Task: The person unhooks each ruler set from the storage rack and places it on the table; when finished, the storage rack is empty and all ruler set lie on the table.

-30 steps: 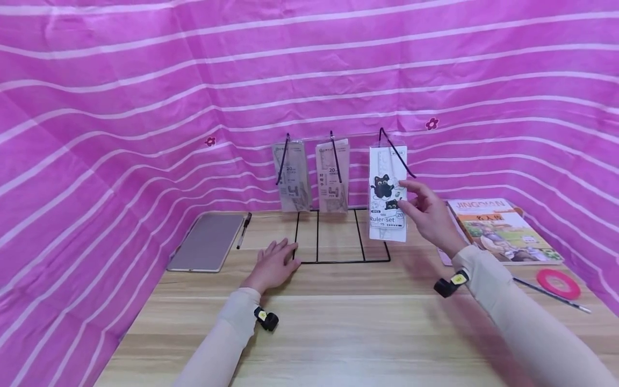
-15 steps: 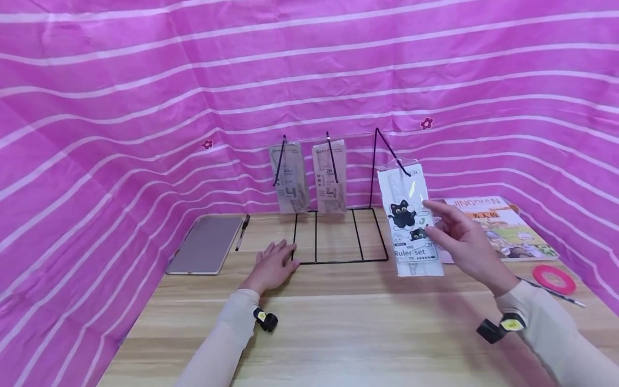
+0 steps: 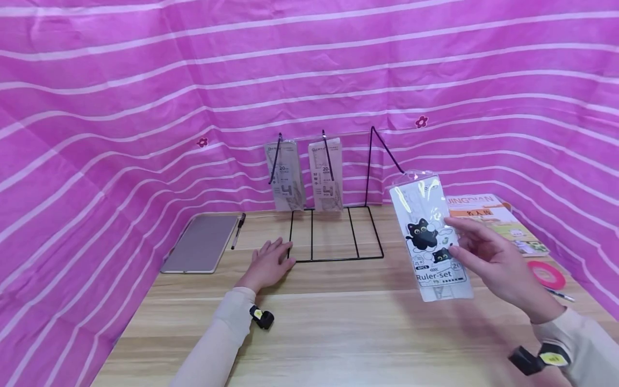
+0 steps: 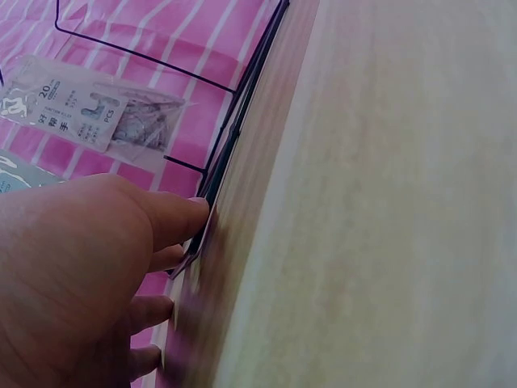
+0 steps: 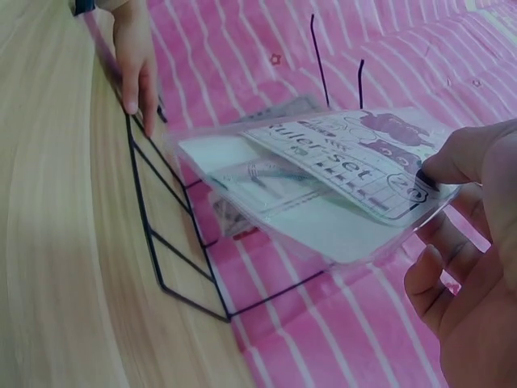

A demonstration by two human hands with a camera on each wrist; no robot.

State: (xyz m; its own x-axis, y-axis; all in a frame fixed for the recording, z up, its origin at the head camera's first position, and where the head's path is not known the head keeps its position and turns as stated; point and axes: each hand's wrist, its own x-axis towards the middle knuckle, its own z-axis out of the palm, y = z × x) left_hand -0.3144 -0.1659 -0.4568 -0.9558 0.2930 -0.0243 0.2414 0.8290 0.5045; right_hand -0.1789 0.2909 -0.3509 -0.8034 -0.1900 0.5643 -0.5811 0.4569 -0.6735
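My right hand pinches the right edge of a ruler set in a clear plastic sleeve, its card printed with black cats. The sleeve tilts, its top hole right at the tip of the right-hand arm of a black wire rack. In the right wrist view my thumb lies on the front of the ruler set. My left hand rests on the table, its thumb pressing the front left corner of the rack base. Two more packs hang on the other rack arms, a greyish pack and a pinkish pack.
On the left lie a grey tablet-like slab and a black pen. On the right are a magazine, a pink tape roll and a pencil. A pink striped cloth surrounds the wooden table.
My right hand has drawn the ruler set along the rack arm, toward me and to the right, from near the back to the arm's tip. My left hand stays at the rack corner.
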